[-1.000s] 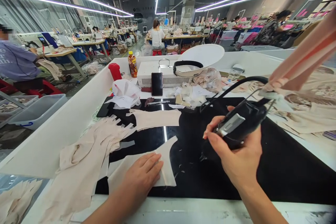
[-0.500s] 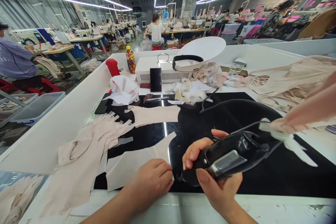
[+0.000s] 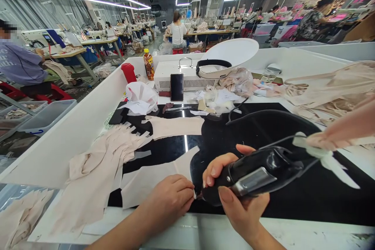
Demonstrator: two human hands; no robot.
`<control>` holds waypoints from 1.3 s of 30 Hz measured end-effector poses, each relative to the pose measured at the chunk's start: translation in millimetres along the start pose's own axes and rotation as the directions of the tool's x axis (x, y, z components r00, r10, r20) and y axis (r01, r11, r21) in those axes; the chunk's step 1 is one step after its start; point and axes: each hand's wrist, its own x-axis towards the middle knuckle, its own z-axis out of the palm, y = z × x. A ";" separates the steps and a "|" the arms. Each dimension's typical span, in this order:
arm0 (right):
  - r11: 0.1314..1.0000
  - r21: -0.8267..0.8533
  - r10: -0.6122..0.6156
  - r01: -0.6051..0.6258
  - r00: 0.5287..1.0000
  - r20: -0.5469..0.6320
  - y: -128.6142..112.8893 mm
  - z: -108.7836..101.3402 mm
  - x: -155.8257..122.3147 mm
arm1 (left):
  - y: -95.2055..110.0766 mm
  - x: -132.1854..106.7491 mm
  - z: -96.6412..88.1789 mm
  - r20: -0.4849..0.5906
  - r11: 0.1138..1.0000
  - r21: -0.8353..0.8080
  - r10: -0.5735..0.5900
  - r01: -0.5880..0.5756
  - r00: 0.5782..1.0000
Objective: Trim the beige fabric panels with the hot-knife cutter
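Note:
My right hand (image 3: 243,207) is wrapped round a black corded handheld tool (image 3: 263,168) with a shiny metal plate on its side. The tool tilts over the black work surface, its round end towards my left hand. My left hand (image 3: 172,195) is closed, fingertips pinching the right edge of a flat beige fabric piece (image 3: 155,181). The tool's working tip shows only faintly near those fingertips. Another beige fabric piece (image 3: 178,126) lies farther back on the black board (image 3: 234,140). A pile of beige fabric pieces (image 3: 99,172) with pale tabs rests on the left.
A knotted white tie (image 3: 325,154) hangs by the tool's cord at right, under a blurred pale shape. At the back stand a white metal box (image 3: 187,78), a phone (image 3: 176,87), a bottle (image 3: 149,64) and plastic bags. Low white walls (image 3: 73,133) border the table.
The view has shifted slightly, so the scene sits a little farther right. Both hands keep their holds, and the left fingertips stay at the fabric's edge near the tool.

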 end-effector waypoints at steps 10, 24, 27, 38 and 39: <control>1.000 0.028 0.011 -0.011 1.000 0.004 -0.4 -0.8 -1.9 | 1.9 0.0 -1.8 0.009 1.000 -0.030 -0.009 0.010 1.000; 1.000 0.006 0.009 -0.009 0.999 0.032 0.0 -0.7 -3.3 | -2.9 3.4 -10.3 0.075 0.981 -0.117 -0.149 0.157 0.986; 1.000 0.016 0.024 -0.025 0.999 0.041 0.2 -0.9 -3.6 | -4.2 3.4 -9.4 0.079 0.976 -0.099 -0.189 0.196 0.979; 0.997 0.074 -0.013 0.009 0.999 0.043 2.0 -1.6 -4.4 | -3.5 2.9 -4.2 0.057 0.974 -0.062 -0.213 0.216 0.975; 0.997 0.076 -0.009 0.006 0.999 0.041 2.5 -1.8 -4.5 | -3.4 2.9 -4.0 0.054 0.974 -0.065 -0.213 0.216 0.976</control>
